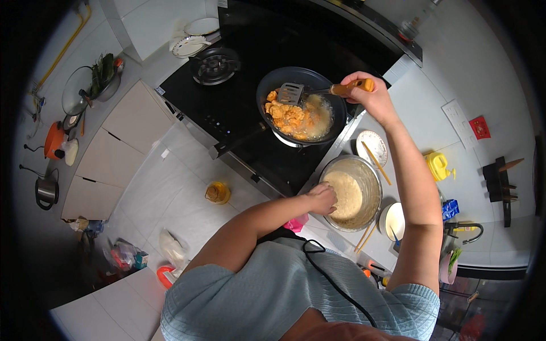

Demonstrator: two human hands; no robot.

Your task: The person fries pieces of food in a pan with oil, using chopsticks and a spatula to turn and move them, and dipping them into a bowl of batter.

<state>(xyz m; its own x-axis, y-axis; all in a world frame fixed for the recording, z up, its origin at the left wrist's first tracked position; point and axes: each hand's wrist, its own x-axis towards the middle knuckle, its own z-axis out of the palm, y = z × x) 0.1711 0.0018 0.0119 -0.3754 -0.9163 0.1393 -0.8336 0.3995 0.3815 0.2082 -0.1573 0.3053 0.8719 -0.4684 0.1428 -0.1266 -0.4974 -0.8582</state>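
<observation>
My right hand grips the wooden handle of a slotted turner. Its metal blade rests over golden battered pieces that fry in bubbling oil inside a dark frying pan. The pan sits on the right side of a black glass gas hob, its long handle pointing toward the front left. Curled over the near left rim of a metal mixing bowl is my left hand. Pale batter fills the bowl's bottom and smears its wall.
Beside the bowl lie a patterned plate with chopsticks and a white bowl. A second burner is at the hob's left. An oil container stands lower left, apparently on the floor. A yellow pump bottle is at the right wall.
</observation>
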